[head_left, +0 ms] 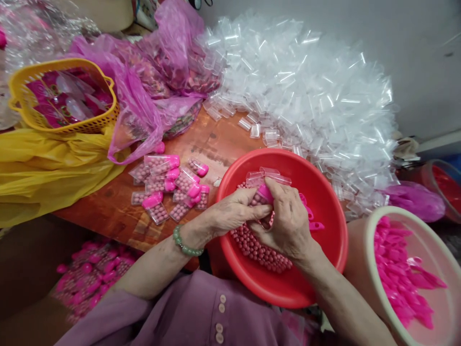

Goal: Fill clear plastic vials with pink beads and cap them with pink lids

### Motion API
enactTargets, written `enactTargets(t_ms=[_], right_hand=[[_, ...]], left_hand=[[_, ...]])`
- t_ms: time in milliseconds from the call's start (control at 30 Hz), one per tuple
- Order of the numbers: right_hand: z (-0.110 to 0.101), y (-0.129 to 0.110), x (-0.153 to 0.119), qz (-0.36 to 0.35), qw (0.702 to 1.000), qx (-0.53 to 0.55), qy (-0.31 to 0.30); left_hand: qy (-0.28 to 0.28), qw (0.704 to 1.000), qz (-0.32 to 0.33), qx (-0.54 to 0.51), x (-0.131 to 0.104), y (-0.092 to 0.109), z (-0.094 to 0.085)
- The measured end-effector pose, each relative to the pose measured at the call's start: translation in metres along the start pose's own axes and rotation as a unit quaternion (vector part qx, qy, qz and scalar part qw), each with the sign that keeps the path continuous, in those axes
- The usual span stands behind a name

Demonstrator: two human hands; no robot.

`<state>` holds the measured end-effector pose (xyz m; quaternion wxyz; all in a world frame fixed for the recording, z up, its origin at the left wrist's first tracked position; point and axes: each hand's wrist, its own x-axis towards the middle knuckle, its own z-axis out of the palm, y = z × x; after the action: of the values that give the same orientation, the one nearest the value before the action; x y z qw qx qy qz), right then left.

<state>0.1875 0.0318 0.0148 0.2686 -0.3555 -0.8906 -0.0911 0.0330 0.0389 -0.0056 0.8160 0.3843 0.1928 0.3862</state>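
Note:
Over a red basin (333, 235), both hands meet around one small clear container (264, 193) of pink beads with a bright pink cap. My left hand (239, 209) grips its body between thumb and fingers. At the cap, my right hand (288, 216) has its fingers closed on the container from the other side. Loose pink beads (261, 247) lie in the basin beneath. Clear empty containers (268, 176) rest toward the basin's back side, and pink caps (316, 225) lie at its right. Several filled, capped containers (173, 185) are spread on the wooden table (216, 139).
A large heap of clear containers (302, 81) fills the back right. At right stands a pale bucket (363, 240) of pink caps. A yellow basket (65, 129), a yellow bag (46, 168) and pink bags (140, 115) are at left. More filled containers (93, 278) sit below the table edge.

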Motion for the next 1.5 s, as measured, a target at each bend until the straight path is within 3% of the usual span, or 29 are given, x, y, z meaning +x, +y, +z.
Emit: enactTargets(t_ms=[267,433,600,900,1033,1133,1200,1267,1333,1400,1433,1500], right_hand=[[-0.002,-0.001,0.004,-0.032,0.999,-0.011,-0.008],[-0.005,0.002,0.004,-0.024,0.999,-0.015,-0.046],[-0.007,0.004,0.003,-0.014,0.999,-0.051,-0.002],[0.0,0.005,0.006,-0.088,0.993,-0.072,0.015],[-0.004,-0.005,0.014,-0.064,0.997,-0.047,-0.008],[-0.018,0.004,0.016,-0.022,0.994,0.011,-0.105],[-0.032,0.023,0.008,0.066,0.987,0.03,-0.142],[-0.046,0.048,-0.008,0.161,0.978,0.018,-0.131],[-0.056,0.069,-0.028,0.2,0.967,-0.015,-0.155],[-0.057,0.081,-0.045,0.216,0.95,-0.028,-0.224],[-0.056,0.082,-0.051,0.216,0.941,-0.024,-0.258],[-0.048,0.079,-0.054,0.202,0.929,-0.008,-0.31]], left_hand=[[-0.019,0.999,-0.014,-0.04,-0.001,0.001,0.0],[0.015,0.999,0.009,-0.05,0.002,0.0,0.002],[0.049,0.995,0.024,-0.08,0.002,0.0,0.004],[0.108,0.992,-0.041,-0.05,0.006,-0.006,0.004],[0.106,0.993,0.036,0.024,0.002,-0.004,0.003],[0.149,0.973,0.115,0.136,-0.005,0.004,0.0],[0.21,0.942,0.135,0.226,-0.012,0.014,-0.01],[0.292,0.875,0.186,0.338,-0.022,0.027,-0.028],[0.386,0.761,0.208,0.478,-0.034,0.039,-0.052],[0.444,0.643,0.193,0.594,-0.046,0.048,-0.079],[0.449,0.612,0.165,0.63,-0.051,0.052,-0.091],[0.397,0.584,0.103,0.7,-0.059,0.056,-0.11]])
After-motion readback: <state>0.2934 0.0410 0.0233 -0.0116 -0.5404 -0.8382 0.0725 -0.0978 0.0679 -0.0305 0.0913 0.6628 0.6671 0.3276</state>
